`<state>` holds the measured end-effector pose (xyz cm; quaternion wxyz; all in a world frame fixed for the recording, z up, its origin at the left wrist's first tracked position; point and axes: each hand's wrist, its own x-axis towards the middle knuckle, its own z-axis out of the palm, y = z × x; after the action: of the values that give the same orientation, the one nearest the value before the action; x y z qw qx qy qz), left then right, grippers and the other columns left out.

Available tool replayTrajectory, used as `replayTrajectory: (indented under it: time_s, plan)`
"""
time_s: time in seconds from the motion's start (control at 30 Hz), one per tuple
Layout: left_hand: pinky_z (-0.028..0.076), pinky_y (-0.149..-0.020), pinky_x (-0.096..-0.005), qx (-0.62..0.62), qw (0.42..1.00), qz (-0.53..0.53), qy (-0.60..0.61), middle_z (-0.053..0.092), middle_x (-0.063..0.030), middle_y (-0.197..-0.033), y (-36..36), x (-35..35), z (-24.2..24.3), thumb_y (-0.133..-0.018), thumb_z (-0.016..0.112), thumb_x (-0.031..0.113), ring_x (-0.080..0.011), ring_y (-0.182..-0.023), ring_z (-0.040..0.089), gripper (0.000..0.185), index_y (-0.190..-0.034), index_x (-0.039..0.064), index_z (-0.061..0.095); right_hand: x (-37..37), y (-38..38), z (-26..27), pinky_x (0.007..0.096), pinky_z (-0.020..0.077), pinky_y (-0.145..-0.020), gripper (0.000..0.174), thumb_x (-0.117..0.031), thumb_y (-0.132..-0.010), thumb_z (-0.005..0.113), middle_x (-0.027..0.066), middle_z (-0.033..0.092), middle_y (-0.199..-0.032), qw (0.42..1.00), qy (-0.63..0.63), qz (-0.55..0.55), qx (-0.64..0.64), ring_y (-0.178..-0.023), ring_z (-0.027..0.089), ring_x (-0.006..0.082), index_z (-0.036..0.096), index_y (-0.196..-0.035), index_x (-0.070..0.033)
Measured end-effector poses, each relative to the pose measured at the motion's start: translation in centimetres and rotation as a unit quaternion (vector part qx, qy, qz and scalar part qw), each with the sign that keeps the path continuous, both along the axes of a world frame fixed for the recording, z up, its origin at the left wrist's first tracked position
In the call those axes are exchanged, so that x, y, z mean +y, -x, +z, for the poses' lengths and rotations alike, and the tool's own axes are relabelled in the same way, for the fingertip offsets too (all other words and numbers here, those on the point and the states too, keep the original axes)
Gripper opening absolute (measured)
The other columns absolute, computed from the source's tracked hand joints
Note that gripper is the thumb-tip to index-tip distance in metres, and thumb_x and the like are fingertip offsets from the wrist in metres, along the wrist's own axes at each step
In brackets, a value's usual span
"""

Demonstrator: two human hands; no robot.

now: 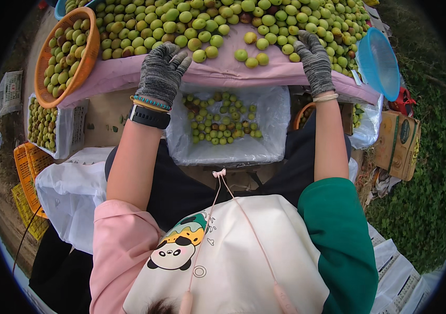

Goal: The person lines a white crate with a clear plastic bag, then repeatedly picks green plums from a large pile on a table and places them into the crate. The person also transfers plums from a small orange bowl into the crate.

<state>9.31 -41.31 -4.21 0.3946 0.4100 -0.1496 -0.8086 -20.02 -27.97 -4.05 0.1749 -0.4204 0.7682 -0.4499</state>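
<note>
Many green and brownish jujube fruits (160,23) are heaped on a pink cloth (223,72) that covers the table. My left hand (163,70), in a grey knit glove, is over the cloth's near edge, its fingertips close to fruits at the left of the heap. My right hand (315,62), also gloved in grey, has its fingers against the fruits at the right. Whether either hand holds a fruit is not plain. Several loose fruits (251,62) lie on the cloth between the hands. Below the edge, a crate lined with clear plastic (227,154) holds more fruits (223,127).
An orange basket of fruits (93,51) tilts at the left table edge; an empty blue basket (383,64) stands at the right. A white crate of fruits (64,135), orange crates (31,168) and a plastic-lined container (74,196) are at the left, a cardboard box (397,145) at the right.
</note>
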Motion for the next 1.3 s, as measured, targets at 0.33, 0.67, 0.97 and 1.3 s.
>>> replayTrajectory:
  time_s: [0.33, 0.67, 0.97, 1.3]
  plan:
    - [0.036, -0.099, -0.05, 0.05, 0.998, -0.005, -0.043, 0.045, -0.0217, -0.119, 0.7, 0.2, -0.2, -0.088, 0.046, 0.019, -0.0378, -0.113, 0.044, 0.036, -0.114, -0.004, 0.043, -2.0, 1.3, -7.2, 0.0522, 0.0211, -0.102, 0.066, -0.057, -0.075, 0.052, 0.0153, 0.022, -0.142, 0.863, -0.117, -0.117, 0.478, -0.122, 0.031, 0.0416, 0.039, -0.131, -0.025]
    - [0.034, -0.094, -0.06, -0.065, 0.993, -0.038, -0.091, 0.029, -0.0106, -0.133, 3.2, 3.1, -1.4, -0.088, 0.048, 0.026, -0.0421, -0.124, 0.027, 0.041, -0.123, 0.006, 0.039, -3.6, -5.8, -8.6, 0.0555, 0.0109, -0.105, 0.055, -0.044, -0.08, 0.05, 0.0063, 0.036, -0.136, 0.885, -0.129, -0.005, 0.446, -0.126, 0.023, 0.04, 0.044, -0.127, -0.015]
    - [0.034, -0.092, -0.0622, -0.04, 0.993, -0.026, -0.112, 0.034, -0.0085, -0.126, 3.1, 2.7, -1.8, -0.086, 0.053, 0.025, -0.0414, -0.122, 0.029, 0.039, -0.119, 0.008, 0.042, -2.7, -9.2, -6.0, 0.0569, 0.0033, -0.105, 0.053, -0.046, -0.082, 0.047, 0.0024, 0.036, -0.138, 0.923, -0.08, 0.132, 0.353, -0.131, 0.021, 0.033, 0.042, -0.13, -0.024]
    - [0.035, -0.092, -0.0609, -0.04, 0.993, -0.032, -0.106, 0.034, -0.0079, -0.127, 2.8, 3.0, -1.4, -0.087, 0.051, 0.031, -0.0371, -0.121, 0.031, 0.044, -0.124, 0.01, 0.039, -4.2, -2.6, -9.2, 0.0546, 0.008, -0.106, 0.061, -0.048, -0.086, 0.041, 0.0057, 0.028, -0.142, 0.911, -0.166, -0.016, 0.377, -0.132, 0.017, 0.0361, 0.03, -0.136, -0.014]
